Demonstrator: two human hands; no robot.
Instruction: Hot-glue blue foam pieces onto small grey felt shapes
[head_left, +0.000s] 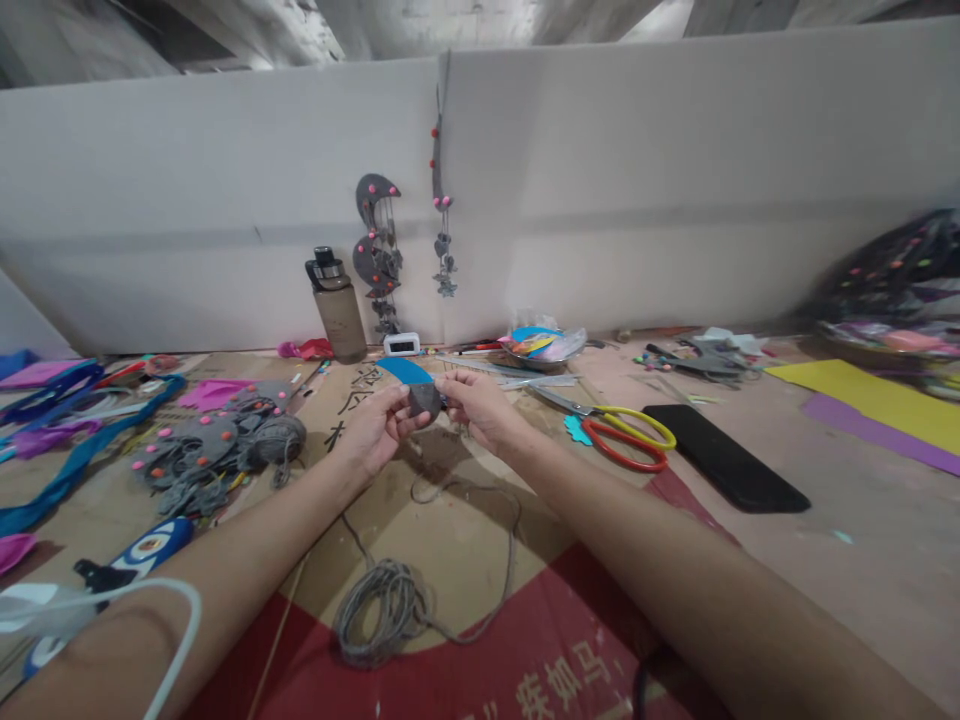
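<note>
White cable curves across the lower left, overlapping the left forearm. Beyond it, a grey yarn coil lies on printed cardboard, its loose strand curving toward the hands. Above the cardboard, the left hand pinches a blue-and-grey piece; the right hand has its fingertips together at the piece's right edge, though what they grip cannot be told. Scissors and a black phone lie to the right.
</note>
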